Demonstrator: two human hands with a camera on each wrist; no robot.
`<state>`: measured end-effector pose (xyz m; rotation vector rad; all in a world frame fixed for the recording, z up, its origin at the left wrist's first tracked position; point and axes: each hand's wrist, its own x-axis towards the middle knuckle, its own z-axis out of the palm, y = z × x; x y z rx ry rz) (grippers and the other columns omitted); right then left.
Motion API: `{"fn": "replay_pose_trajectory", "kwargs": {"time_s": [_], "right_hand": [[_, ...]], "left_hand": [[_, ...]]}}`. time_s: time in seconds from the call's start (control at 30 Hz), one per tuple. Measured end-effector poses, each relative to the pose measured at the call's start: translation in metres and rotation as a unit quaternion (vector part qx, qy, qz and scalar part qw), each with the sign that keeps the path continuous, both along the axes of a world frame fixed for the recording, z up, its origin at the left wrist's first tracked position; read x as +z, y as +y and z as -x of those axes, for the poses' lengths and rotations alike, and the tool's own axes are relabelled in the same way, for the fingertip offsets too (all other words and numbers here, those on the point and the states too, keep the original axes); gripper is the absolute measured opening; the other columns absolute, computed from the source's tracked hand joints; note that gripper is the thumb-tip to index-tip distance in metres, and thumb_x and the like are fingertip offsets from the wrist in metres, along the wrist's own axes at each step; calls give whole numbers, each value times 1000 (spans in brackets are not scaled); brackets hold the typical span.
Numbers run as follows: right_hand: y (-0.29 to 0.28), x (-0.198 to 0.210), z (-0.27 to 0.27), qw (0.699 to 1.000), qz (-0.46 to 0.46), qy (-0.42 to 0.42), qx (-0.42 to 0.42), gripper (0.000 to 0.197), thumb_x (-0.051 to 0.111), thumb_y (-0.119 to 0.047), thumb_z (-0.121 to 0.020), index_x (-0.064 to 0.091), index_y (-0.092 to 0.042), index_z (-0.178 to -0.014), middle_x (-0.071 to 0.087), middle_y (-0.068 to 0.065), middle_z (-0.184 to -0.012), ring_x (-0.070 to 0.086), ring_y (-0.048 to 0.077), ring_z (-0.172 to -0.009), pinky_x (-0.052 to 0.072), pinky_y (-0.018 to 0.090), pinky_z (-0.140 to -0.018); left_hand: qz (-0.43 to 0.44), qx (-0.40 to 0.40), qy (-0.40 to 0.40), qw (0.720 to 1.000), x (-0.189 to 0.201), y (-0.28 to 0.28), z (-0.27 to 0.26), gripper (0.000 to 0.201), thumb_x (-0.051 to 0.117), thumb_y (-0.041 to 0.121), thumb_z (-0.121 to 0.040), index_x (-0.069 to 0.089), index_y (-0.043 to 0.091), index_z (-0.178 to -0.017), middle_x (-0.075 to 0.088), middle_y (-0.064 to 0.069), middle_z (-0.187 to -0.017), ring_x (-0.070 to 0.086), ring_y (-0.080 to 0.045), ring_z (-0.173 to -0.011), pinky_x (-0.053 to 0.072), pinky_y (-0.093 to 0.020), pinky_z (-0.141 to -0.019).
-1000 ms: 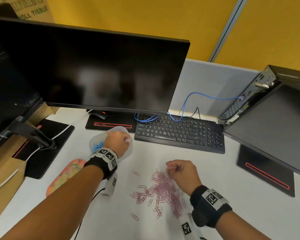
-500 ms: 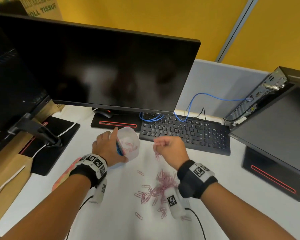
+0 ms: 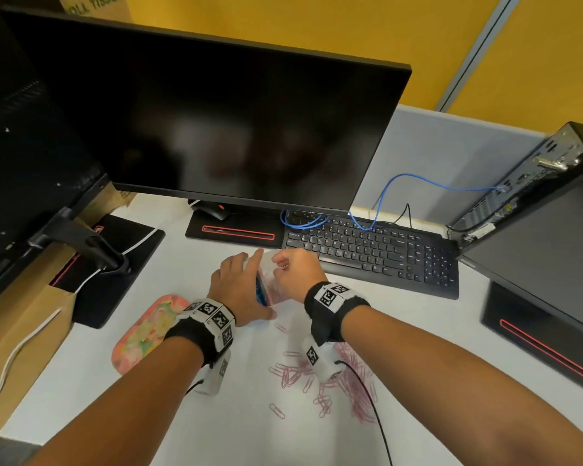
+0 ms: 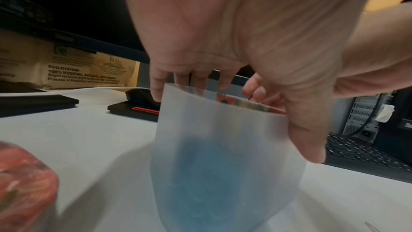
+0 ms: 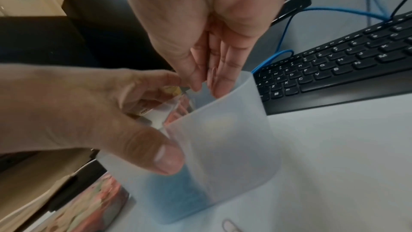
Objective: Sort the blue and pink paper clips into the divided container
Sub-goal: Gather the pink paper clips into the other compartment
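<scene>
A translucent divided container point(image 3: 270, 276) stands on the white desk in front of the keyboard. My left hand point(image 3: 239, 288) grips it, thumb point(image 5: 165, 158) on the near wall and fingers over the far rim. Blue paper clips point(image 4: 211, 174) show through the wall of its left compartment. My right hand point(image 3: 295, 272) is over the right compartment, fingertips point(image 5: 207, 84) pointing down into its mouth and pinched together on what looks like a pink clip point(image 3: 283, 263). A pile of pink paper clips point(image 3: 320, 375) lies on the desk under my right forearm.
A black keyboard point(image 3: 367, 253) lies just behind the container, with a monitor point(image 3: 216, 129) and its base point(image 3: 236, 232) beyond. A flowery lid point(image 3: 145, 331) lies to the left. A computer case point(image 3: 535, 230) leans at the right, a cardboard box point(image 3: 17, 331) at the left.
My right hand rose from the pink pile with clips and moved left and forward to the container's mouth. My left hand turned the container more upright and kept its grip.
</scene>
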<state>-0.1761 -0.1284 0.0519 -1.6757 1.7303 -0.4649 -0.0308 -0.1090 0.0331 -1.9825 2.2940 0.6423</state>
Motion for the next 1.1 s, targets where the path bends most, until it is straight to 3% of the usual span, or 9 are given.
{"fn": "replay_pose_trajectory", "kwargs": {"time_s": [0.13,0.23,0.3,0.37,0.47,0.6,0.77,0.93,1.1], "right_hand": [[15,8,36,995,67,-51,-45,21,56,-12,-88,70,-18,-103,70,-4,-101,65,11,-88,52,23,-82],[36,-3,77,990,89,-38,-101,21,53,-15,-92,71,-18,-102,72,-2,-97,64,12,-83,50,22,-80],[53,-20,105,991,64,1,-120,24,50,-16,-93,69,-18,-107,71,2,-104,63,14,-84,49,22,-81],[72,-39,122,996,-16,54,-73,34,46,-19,-95,56,-19,-127,59,4,-131,57,18,-112,41,24,-98],[101,-60,123,981,-103,144,80,54,33,-33,-99,20,-22,-150,14,1,-159,12,17,-146,7,30,-116],[128,-69,108,967,-72,153,191,57,25,-31,-99,6,-20,-152,-4,0,-160,-9,13,-146,-5,36,-120],[160,-68,113,958,-73,101,258,60,32,-20,-97,6,-19,-152,-1,-5,-159,-8,7,-145,-3,25,-120],[181,-51,142,995,-17,80,63,65,52,-30,-90,22,-35,-147,26,-16,-148,25,3,-136,25,25,-116],[214,-52,167,979,-169,113,-13,103,75,-42,-72,5,-37,-148,21,-6,-138,38,15,-128,39,25,-105]], "left_hand": [[61,-6,37,997,9,10,2,113,75,63,-59,14,29,-148,18,-6,-154,12,-28,-143,17,-46,-116],[185,-64,174,965,17,32,4,66,65,52,-73,45,30,-132,46,2,-134,39,-20,-125,36,-41,-106],[163,-121,219,954,20,54,9,41,54,46,-84,54,30,-123,55,10,-120,52,-13,-113,46,-34,-97],[62,-169,194,964,15,76,18,41,46,43,-92,48,31,-131,52,11,-130,49,-9,-121,42,-28,-101],[-57,-187,60,979,-14,93,33,65,38,44,-96,13,20,-151,12,-4,-160,12,-19,-147,15,-31,-117],[-82,-176,1,981,-42,101,47,73,32,44,-95,-3,13,-152,-13,-14,-159,-8,-29,-147,0,-38,-120],[-83,-266,74,957,-49,121,55,73,37,30,-94,-5,13,-151,-11,-3,-159,-6,-20,-148,-21,-27,-108],[-61,-230,86,967,-45,117,45,80,48,42,-88,1,29,-151,10,2,-158,13,-15,-144,13,-27,-117],[-85,-204,40,974,-43,101,57,108,64,64,-68,0,32,-149,10,1,-149,28,-20,-132,42,-38,-102]]}}
